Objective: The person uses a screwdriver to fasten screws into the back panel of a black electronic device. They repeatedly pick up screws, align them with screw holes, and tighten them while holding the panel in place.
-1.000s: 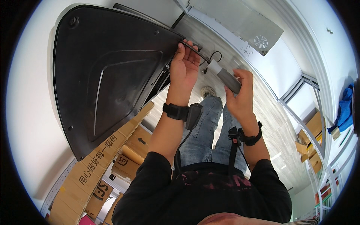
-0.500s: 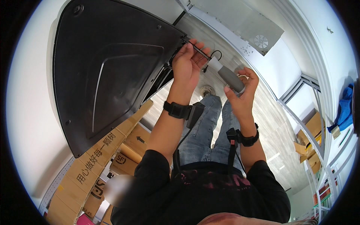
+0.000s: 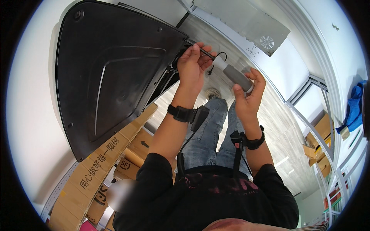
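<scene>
At nine o'clock we see a plain white wall (image 3: 31, 104). Pale grey, wood-grained floor (image 3: 281, 134) runs toward four o'clock, where we catch bright streaks of light (image 3: 285, 160). A grey panel (image 3: 243, 27) with a round grille (image 3: 266, 41) sits at one o'clock, a metal frame (image 3: 318, 83) between two and three, cardboard boxes (image 3: 129, 168) between seven and eight.

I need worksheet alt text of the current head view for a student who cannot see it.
Seen from above, a screwdriver-like tool with a grey handle points at the edge of a large black panel, the person's left hand around its thin shaft and right hand at the handle's end. Brown cardboard boxes lie at lower left.
</scene>
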The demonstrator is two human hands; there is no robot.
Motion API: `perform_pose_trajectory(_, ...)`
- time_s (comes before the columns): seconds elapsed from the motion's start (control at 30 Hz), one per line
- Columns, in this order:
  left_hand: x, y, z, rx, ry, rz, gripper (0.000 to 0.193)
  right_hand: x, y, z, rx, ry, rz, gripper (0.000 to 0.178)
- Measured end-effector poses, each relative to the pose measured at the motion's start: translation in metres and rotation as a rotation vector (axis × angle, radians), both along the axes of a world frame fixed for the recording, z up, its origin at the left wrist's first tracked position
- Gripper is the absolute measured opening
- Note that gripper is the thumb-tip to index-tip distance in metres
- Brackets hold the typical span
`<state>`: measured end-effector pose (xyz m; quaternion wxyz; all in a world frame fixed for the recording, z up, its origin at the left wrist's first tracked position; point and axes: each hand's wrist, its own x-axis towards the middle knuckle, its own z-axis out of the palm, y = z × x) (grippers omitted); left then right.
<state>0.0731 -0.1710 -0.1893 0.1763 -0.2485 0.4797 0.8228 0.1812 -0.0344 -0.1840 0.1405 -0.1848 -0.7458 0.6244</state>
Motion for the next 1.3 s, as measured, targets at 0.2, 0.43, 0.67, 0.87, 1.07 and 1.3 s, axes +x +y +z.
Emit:
perform_pose_trajectory(0.2, 0.004, -0.002, 0.006, 0.060, 0.022, -0.078, 0.023, -0.007, 0.017, 0.014, -0.198, -0.304, 0.111, 0.049)
perform_pose_trajectory(0.43, 0.006, 0.000, -0.004, 0.021, 0.020, -0.049, 0.023, -0.003, 0.009, 0.006, -0.165, -0.187, 0.009, 0.045)
perform_pose_trajectory(0.67, 0.005, 0.005, -0.001, 0.039, 0.041, -0.019, 0.022, -0.008, 0.004, 0.008, 0.026, -0.028, 0.003, 0.043)
perform_pose_trajectory(0.87, 0.006, 0.003, 0.003, 0.052, 0.023, 0.001, 0.021, -0.001, 0.021, 0.000, -0.207, -0.274, 0.123, 0.046)
perform_pose_trajectory(1.07, 0.006, 0.003, -0.004, -0.005, 0.053, -0.005, 0.021, -0.001, 0.008, -0.006, 0.146, 0.031, 0.038, 0.039)
perform_pose_trajectory(1.3, 0.003, 0.007, 0.007, 0.044, 0.032, 0.029, 0.017, -0.006, 0.022, 0.011, -0.476, -0.493, 0.082, 0.032)
